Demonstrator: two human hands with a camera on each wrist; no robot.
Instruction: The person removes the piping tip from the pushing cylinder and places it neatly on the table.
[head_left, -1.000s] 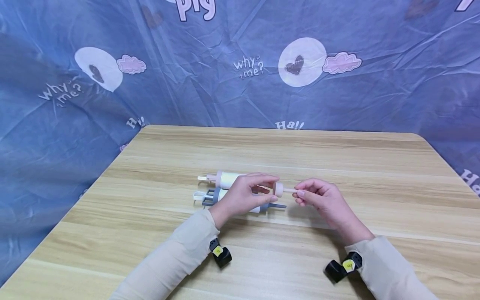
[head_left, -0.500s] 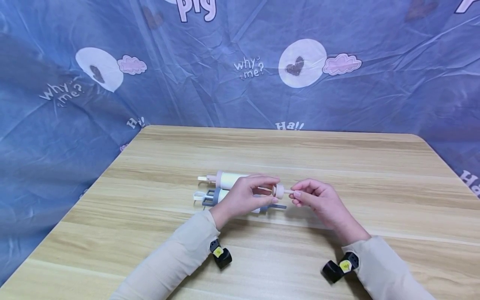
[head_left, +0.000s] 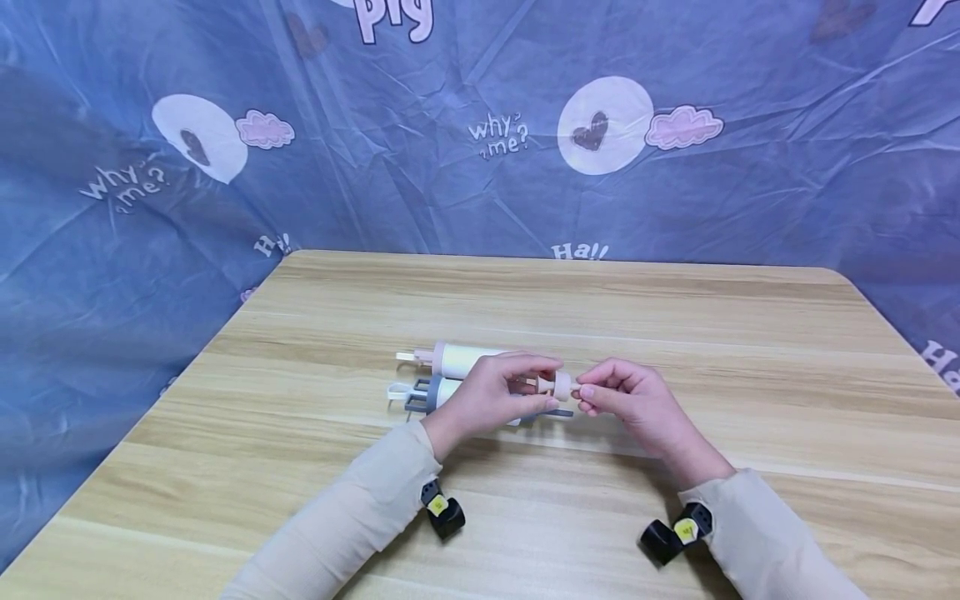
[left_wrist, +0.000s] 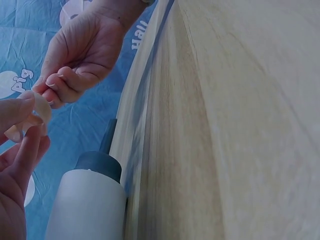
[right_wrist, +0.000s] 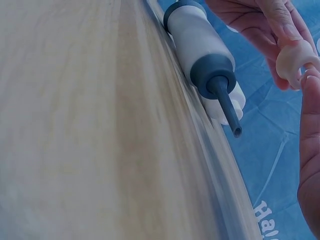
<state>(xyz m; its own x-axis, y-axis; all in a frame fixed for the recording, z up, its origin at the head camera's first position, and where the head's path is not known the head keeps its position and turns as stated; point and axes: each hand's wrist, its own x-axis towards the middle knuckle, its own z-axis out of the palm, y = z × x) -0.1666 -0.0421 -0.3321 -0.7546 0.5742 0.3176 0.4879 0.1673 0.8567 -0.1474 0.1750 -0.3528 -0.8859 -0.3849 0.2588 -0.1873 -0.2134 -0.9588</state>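
Observation:
Between my hands is a small pale pink cap with a thin nozzle (head_left: 562, 386). My left hand (head_left: 497, 392) pinches its rim between thumb and fingers from the left. Finger and thumb of my right hand (head_left: 626, 400) pinch the nozzle from the right. In the right wrist view the pink cap (right_wrist: 291, 61) looks hollow, with a curved opening. Just below and behind my left hand lies a syringe with blue-grey ends (head_left: 435, 392), its nozzle pointing right. Beside it, farther back, lies a syringe with pink ends (head_left: 453, 360), partly covered by my left hand.
Both syringes lie side by side on the wooden table (head_left: 675, 317), handles to the left. A blue printed cloth (head_left: 420, 167) hangs behind the table's back edge. A black wrist camera (head_left: 444, 510) sits on my left sleeve, another camera (head_left: 663, 542) on my right.
My right hand has moved a little left, closer to my left hand, and less of the nozzle shows. A narrow part now shows left of the cap, between my left fingers. The syringes stay put.

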